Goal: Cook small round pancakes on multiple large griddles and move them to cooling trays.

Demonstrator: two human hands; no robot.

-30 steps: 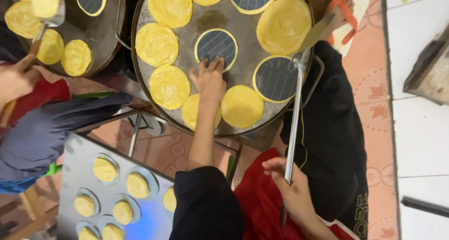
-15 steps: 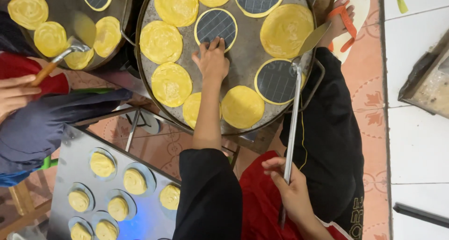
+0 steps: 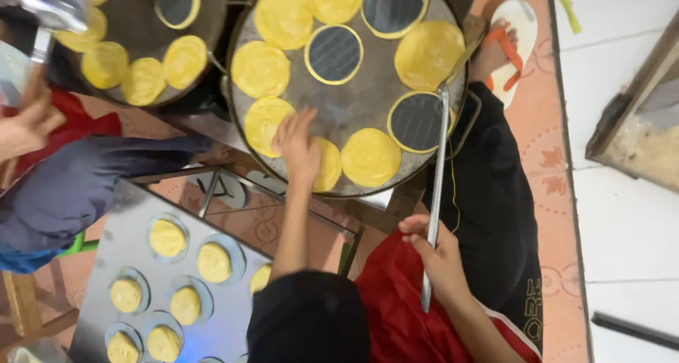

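Orange patterned floor tiles run under me, with pale tiles off to my right and a sandalled foot (image 3: 506, 43) past the far rim of the round griddle (image 3: 353, 108) I am working at. My left hand (image 3: 297, 145) is stretched out over the griddle's near edge, fingers (image 3: 305, 119) spread and loose, gripping nothing. The fingertips rest between two yellow flatbreads: one round (image 3: 263, 122) just to the left of them, touching or nearly so, and another (image 3: 327, 166) tucked partly under my palm on the right. Beyond my fingertips sits a dark round press with a yellow rim (image 3: 334, 53); a second one (image 3: 416, 121) lies farther right, next to a plain yellow round (image 3: 370, 158).

My right hand (image 3: 433, 250) is closed around the lower part of a long metal spatula (image 3: 438, 172), fingers (image 3: 419, 230) curled tight on the handle near my red clothing. Its blade reaches up to the flatbread (image 3: 428, 53) at the far right of the griddle.

Left of my left arm, below the griddle, a steel tray (image 3: 134, 264) holds yellow dough balls (image 3: 213, 262) in shallow cups. Farther left, another person's hand (image 3: 28, 126) is near a second griddle (image 3: 134, 44) with more rounds.
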